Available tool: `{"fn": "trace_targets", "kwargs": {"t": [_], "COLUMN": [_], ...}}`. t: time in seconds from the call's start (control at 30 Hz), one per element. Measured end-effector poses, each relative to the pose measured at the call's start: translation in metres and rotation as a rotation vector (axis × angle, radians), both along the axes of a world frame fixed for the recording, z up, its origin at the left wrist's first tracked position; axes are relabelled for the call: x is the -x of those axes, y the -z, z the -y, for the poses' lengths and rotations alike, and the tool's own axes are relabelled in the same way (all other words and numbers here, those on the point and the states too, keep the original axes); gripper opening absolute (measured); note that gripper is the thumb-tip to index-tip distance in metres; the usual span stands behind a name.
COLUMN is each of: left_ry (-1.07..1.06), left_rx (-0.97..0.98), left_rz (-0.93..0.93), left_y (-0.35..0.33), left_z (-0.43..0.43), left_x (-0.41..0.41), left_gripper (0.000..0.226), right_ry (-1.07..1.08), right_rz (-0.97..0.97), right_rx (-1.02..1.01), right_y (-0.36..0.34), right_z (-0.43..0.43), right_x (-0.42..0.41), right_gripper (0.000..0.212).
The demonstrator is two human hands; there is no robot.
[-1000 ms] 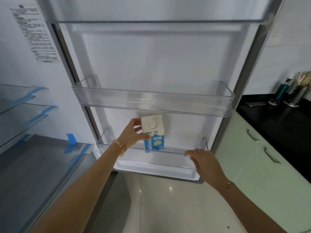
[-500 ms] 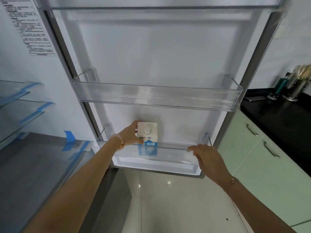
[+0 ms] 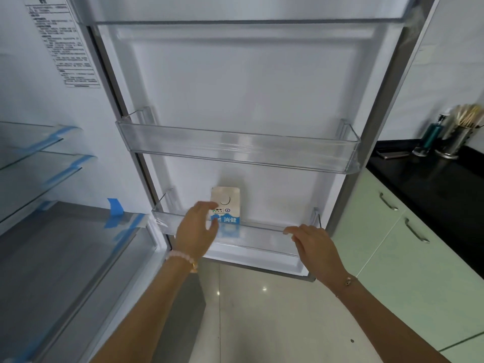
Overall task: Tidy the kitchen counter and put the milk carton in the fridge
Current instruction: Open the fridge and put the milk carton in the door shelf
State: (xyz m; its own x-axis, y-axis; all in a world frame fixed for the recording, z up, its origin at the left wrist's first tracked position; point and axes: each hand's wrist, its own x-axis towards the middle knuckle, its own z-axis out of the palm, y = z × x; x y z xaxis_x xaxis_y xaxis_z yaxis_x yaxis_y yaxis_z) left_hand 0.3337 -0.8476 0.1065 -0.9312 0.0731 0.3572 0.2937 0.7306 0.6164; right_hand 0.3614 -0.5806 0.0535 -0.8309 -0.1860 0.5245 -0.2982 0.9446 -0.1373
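The white and blue milk carton (image 3: pixel 227 205) stands upright in the lowest clear door bin (image 3: pixel 264 235) of the open fridge door. My left hand (image 3: pixel 197 231) hovers just in front of the bin to the carton's left, fingers spread and off the carton. My right hand (image 3: pixel 313 243) rests near the bin's front rim toward its right end, fingers curled loosely and holding nothing.
A second clear door bin (image 3: pixel 241 146) hangs above, holding nothing. Glass fridge shelves (image 3: pixel 39 163) with blue tape sit at left. At right, a black counter (image 3: pixel 432 179) carries a utensil holder (image 3: pixel 457 137), a bottle and a phone, over pale green cabinets (image 3: pixel 392 244).
The carton went down into the lowest door bin and my left hand let go of it, pulling back slightly. My right hand stayed by the bin's right end.
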Motion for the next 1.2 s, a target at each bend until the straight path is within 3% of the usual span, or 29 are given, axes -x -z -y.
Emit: {"fn": "trace_targets", "kwargs": {"t": [0.1,0.2,0.3,0.37,0.5,0.63,0.77,0.9,1.07,1.2], "left_ry": [0.147,0.207,0.139,0.086,0.042,-0.006,-0.034,-0.136,-0.197,-0.237], "left_rx": [0.137,0.276,0.356,0.394,0.370,0.321,0.316,-0.005,-0.332,-0.354], "left_rz": [-0.104,-0.093,-0.063,-0.092,-0.102,-0.093,-0.097,0.073,-0.122,-0.113], "left_y": [0.021,0.043,0.053,0.054,0.056,0.056,0.053,0.032,-0.003,-0.012], "left_z": [-0.025,-0.046,-0.049,-0.043,-0.027,-0.006,0.029,0.059,0.067,0.066], "left_x": [-0.031,-0.053,-0.069,-0.075,-0.093,-0.117,-0.141,-0.186,-0.288,-0.334], "left_gripper": [0.033,0.046,0.055,0.055,0.049,0.045,0.049,0.046,0.027,0.046], "right_ry": [-0.024,-0.090,-0.136,-0.128,0.040,0.059,-0.023,-0.012,-0.261,-0.527], "right_rz": [0.047,0.110,0.091,-0.039,-0.166,0.150,0.376,0.576,0.683,0.728], "right_rx": [0.001,0.058,0.313,0.473,0.823,1.216,1.434,1.520,1.455,1.233], "right_y": [-0.003,-0.013,-0.037,-0.060,-0.092,-0.101,-0.112,-0.092,-0.076,-0.085], "right_z": [0.009,0.014,0.003,-0.012,-0.044,-0.049,-0.014,0.036,0.108,0.173], "right_x": [-0.020,-0.049,-0.078,-0.094,-0.105,-0.089,-0.097,-0.128,-0.178,-0.211], "right_gripper": [0.031,0.043,0.045,0.042,0.025,0.027,0.034,0.055,0.037,0.032]}}
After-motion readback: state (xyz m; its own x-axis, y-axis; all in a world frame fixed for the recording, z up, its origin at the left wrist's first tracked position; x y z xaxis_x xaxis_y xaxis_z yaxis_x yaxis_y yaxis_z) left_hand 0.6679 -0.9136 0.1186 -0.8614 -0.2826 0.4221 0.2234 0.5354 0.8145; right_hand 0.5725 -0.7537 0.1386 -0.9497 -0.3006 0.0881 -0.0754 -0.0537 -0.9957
